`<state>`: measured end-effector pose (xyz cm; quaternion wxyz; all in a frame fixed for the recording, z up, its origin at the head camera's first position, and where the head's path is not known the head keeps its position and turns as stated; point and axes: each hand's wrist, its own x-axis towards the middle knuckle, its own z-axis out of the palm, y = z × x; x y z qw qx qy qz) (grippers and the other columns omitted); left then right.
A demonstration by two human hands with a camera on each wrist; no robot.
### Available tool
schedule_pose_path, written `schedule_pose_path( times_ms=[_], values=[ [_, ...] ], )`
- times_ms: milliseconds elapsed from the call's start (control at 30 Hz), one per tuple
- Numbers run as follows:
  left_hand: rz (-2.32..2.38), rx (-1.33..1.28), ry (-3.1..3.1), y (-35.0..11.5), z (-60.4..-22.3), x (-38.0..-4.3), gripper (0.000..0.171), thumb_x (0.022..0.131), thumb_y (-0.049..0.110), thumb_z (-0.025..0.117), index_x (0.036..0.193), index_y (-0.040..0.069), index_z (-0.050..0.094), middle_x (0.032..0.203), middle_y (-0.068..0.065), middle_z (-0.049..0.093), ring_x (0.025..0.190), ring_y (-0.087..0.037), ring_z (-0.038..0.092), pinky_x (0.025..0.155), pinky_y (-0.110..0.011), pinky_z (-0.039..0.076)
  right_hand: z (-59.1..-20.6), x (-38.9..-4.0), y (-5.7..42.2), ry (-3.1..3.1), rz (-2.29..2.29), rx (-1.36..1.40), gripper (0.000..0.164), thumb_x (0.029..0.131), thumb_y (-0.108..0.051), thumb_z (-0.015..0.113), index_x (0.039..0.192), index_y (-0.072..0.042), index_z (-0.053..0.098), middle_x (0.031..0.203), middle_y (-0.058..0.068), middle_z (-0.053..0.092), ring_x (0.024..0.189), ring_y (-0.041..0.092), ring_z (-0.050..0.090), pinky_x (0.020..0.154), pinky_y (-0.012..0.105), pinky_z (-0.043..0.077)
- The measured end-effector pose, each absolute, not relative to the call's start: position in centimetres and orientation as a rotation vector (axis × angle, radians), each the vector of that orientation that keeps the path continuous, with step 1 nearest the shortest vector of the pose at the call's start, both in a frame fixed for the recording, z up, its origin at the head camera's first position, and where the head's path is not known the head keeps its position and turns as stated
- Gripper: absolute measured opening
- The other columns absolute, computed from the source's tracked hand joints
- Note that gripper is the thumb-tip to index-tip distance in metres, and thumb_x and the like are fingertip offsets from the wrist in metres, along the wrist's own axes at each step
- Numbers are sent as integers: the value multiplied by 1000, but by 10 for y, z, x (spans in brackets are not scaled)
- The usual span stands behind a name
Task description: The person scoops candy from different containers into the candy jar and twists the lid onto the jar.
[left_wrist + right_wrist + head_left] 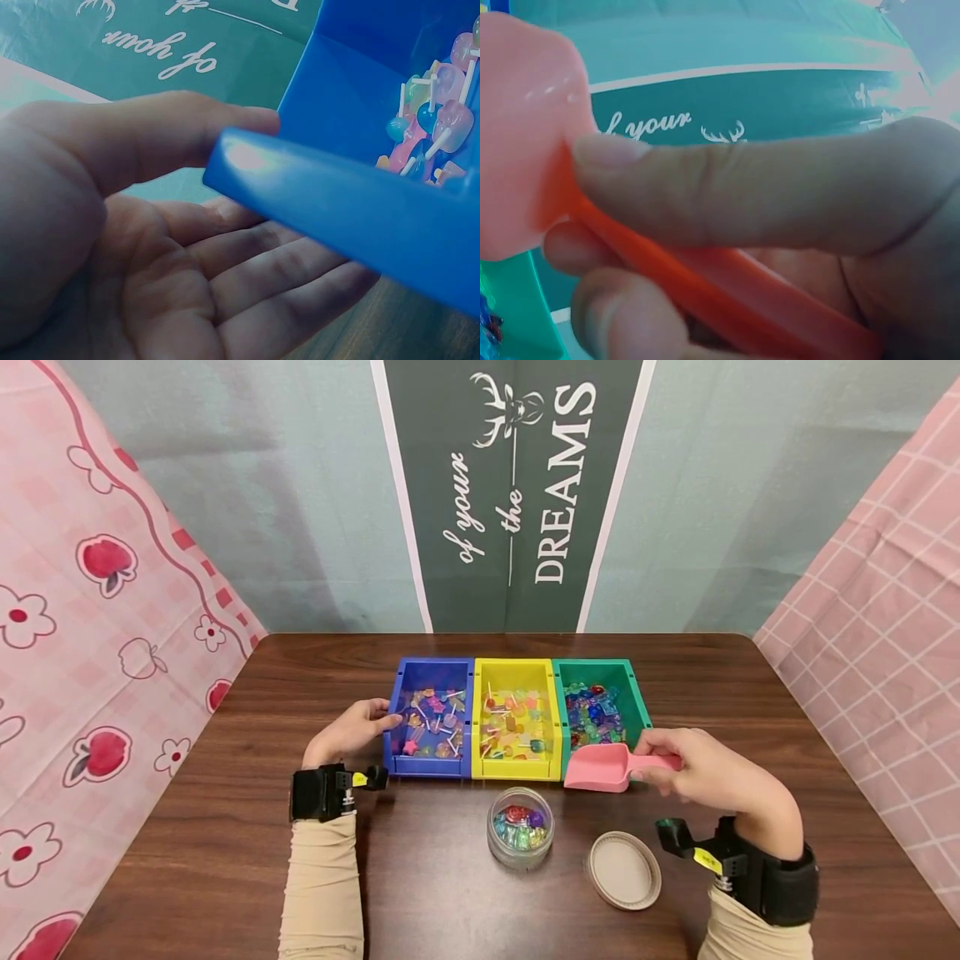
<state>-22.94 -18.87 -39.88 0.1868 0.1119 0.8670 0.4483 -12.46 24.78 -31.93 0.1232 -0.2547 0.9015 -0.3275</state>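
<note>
My left hand (356,729) grips the left wall of a blue bin (431,767). In the left wrist view the thumb (180,131) reaches the rim and the other fingers lie along the outside. Small candy-like pieces, some on white sticks, lie in this bin. My right hand (693,762) holds a pink scoop (597,768) by its handle, the thumb along the top in the right wrist view. The scoop's blade overlaps the front of a green bin (640,697), which holds colourful translucent pieces (594,712).
Between the blue and green bins stands a yellow bin (516,769) with more stick pieces. In front is an uncovered clear jar (521,858) of shiny colourful pieces. A round lid (624,870) lies to its right on the brown wooden table (450,910).
</note>
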Motion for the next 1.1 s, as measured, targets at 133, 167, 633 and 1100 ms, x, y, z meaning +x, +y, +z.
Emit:
schedule_pose_path(
  times_ms=[133, 167, 633, 1100],
  values=[
    [1261, 325, 2439, -189, -397, -229, 41, 99, 16, 45, 125, -15, 47, 111, -32, 61, 101, -36, 56, 93, -49, 45, -320, -127, 253, 2648, -950, -673, 11, 89, -16, 62, 83, -9, 57, 58, -3, 51, 43, 4, 45, 39, 23, 45],
    [1267, 315, 2435, -189, -397, -229, 41, 99, 17, 45, 125, -15, 47, 111, -32, 61, 101, -35, 56, 93, -48, 45, -321, -127, 254, 2657, -949, -656, 11, 89, -16, 63, 83, -8, 57, 58, -2, 52, 43, 4, 45, 39, 22, 44],
    [1271, 307, 2421, -190, -396, -228, 42, 99, 17, 45, 126, -15, 46, 112, -32, 61, 102, -34, 56, 95, -49, 44, -324, -135, 255, 2780, -811, -327, 17, 88, -16, 62, 82, 0, 60, 54, 2, 55, 42, 11, 47, 43, 27, 44],
    [1255, 321, 2431, -191, -397, -229, 40, 99, 17, 45, 124, -14, 48, 109, -32, 62, 98, -33, 58, 96, -53, 45, -322, -153, 233, 2864, -617, -67, 38, 88, -23, 60, 57, -2, 64, 43, -1, 53, 43, 13, 47, 46, 27, 35]
  ],
)
